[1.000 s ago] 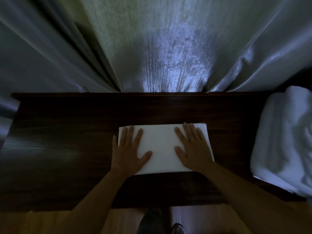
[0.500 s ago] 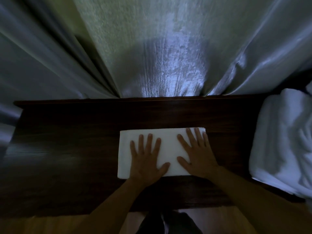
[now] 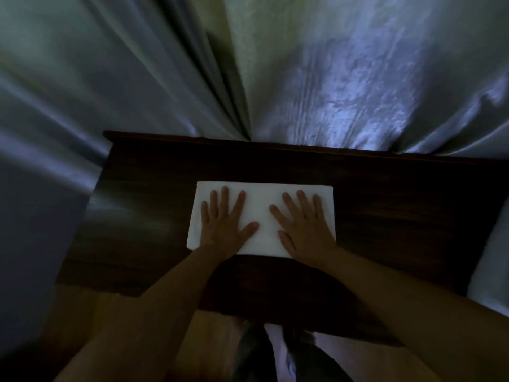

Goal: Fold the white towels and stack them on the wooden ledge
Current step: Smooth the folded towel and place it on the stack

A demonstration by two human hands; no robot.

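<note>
A folded white towel (image 3: 261,194) lies flat as a neat rectangle in the middle of the dark wooden ledge (image 3: 399,205). My left hand (image 3: 224,223) presses on its left half with fingers spread and straight. My right hand (image 3: 304,226) lies flat on its right half, fingers straight and pointing away from me. Both palms cover the towel's near edge. A heap of unfolded white towels (image 3: 493,260) shows only as a sliver at the right edge of the view.
Pale curtains (image 3: 344,78) hang right behind the ledge and drape down its left side (image 3: 41,188). Bare dark wood lies left and right of the towel. Below the ledge's near edge I see a light wooden floor (image 3: 214,332) and my feet.
My left hand slid from the towel's middle to its left half. The view swung left, so the heap of towels on the right is almost out of frame.
</note>
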